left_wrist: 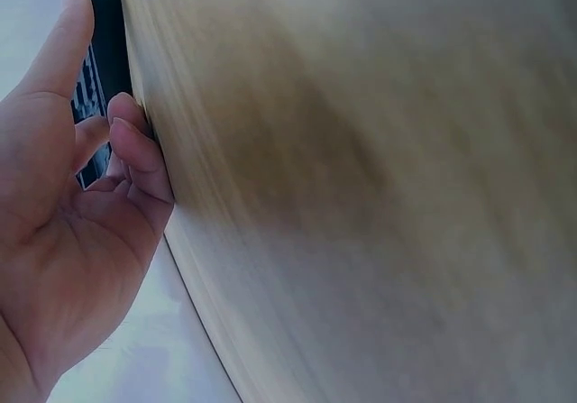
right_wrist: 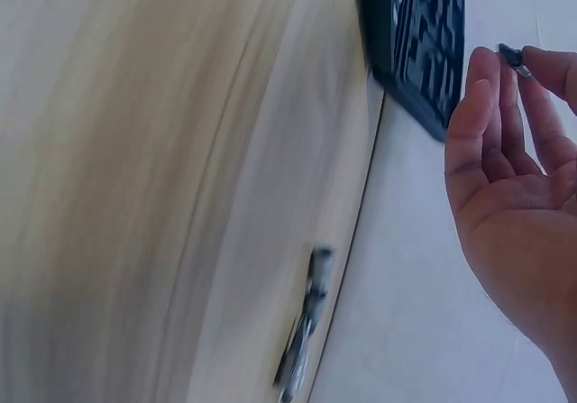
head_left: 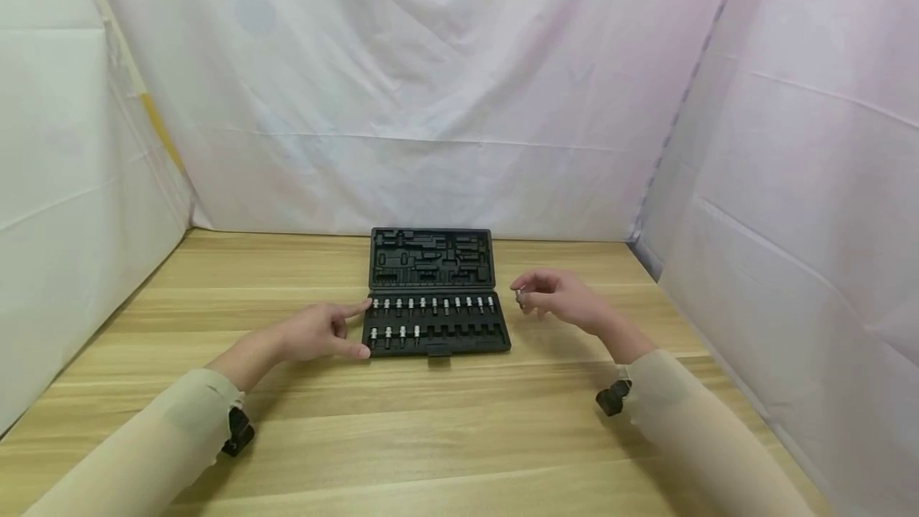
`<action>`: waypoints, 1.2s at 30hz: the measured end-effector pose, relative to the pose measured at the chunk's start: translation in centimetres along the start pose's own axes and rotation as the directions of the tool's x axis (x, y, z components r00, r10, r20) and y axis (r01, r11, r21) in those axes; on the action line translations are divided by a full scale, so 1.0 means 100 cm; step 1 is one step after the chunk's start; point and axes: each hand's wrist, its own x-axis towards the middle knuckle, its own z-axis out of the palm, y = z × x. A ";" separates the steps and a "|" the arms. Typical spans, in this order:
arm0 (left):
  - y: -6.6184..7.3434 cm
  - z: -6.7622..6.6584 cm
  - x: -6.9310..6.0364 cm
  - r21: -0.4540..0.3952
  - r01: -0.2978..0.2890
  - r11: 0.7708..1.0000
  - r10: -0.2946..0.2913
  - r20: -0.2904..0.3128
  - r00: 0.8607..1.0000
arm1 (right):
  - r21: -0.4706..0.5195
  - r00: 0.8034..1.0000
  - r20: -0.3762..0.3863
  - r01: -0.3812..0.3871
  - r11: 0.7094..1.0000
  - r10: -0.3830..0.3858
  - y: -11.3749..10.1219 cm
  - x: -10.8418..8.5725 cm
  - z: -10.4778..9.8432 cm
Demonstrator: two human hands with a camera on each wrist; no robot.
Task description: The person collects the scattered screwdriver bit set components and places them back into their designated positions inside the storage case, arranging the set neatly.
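A black case [head_left: 434, 352] lies unfolded on the table, its moulded lid [head_left: 431, 258] at the back. Silver bit sockets [head_left: 434, 305] line its back row, and several more [head_left: 403, 335] sit at the left of the front row. My left hand [head_left: 312, 333] rests at the case's left side, index finger and thumb extended against its edge; in the left wrist view the thumb [left_wrist: 63, 47] lies straight along it. To the right of the case, my right hand [head_left: 563, 299] pinches a bit socket [right_wrist: 514, 58] between thumb and fingertips.
Blurred loose metal pieces [right_wrist: 311, 304] lie on the wooden table [head_left: 402, 437] in the right wrist view. White cloth [head_left: 402, 86] hangs behind the table and along both sides. A dark latch [head_left: 439, 350] sticks out from the case's front edge.
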 end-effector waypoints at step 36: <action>-0.003 0.000 0.002 -0.001 -0.003 1.000 0.003 0.003 1.000 | 0.035 0.987 0.139 0.080 0.996 -0.084 -0.043 0.053 0.072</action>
